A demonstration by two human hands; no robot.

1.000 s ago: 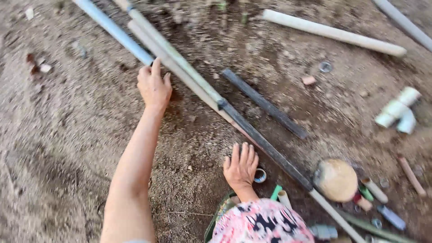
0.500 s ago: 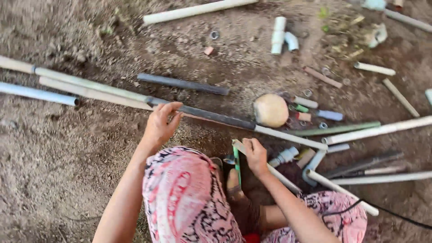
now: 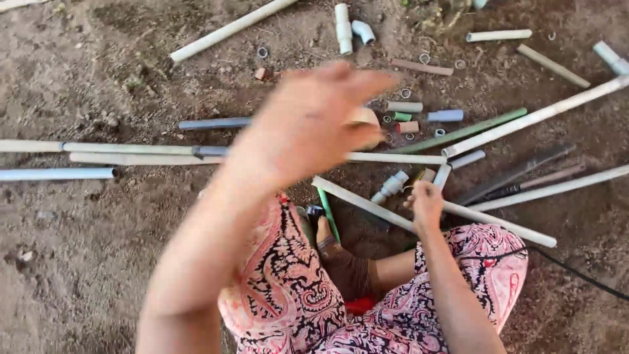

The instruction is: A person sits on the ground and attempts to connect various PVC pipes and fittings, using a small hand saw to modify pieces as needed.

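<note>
L hand (image 3: 314,124) was up close to the camera, blurred, fingers spread, holding nothing; it hid part of the round tan object (image 3: 367,118) behind it. R hand (image 3: 426,204) was down on the white PVC pipe (image 3: 432,211), fingers curled over it, prob pinning it against the dirt beside the knee. A white pipe fitting (image 3: 391,186) lay just left of the R hand, w/ short pipe offcuts (image 3: 445,115) scattered beyond, all within arm's reach.

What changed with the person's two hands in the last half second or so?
The left hand lifted off the long pipes on the dirt and rose toward the camera, blurred and empty. The right hand moved onto the white pipe beside the knee and rests on it. The long pipes and scattered fittings stayed where they lay.
</note>
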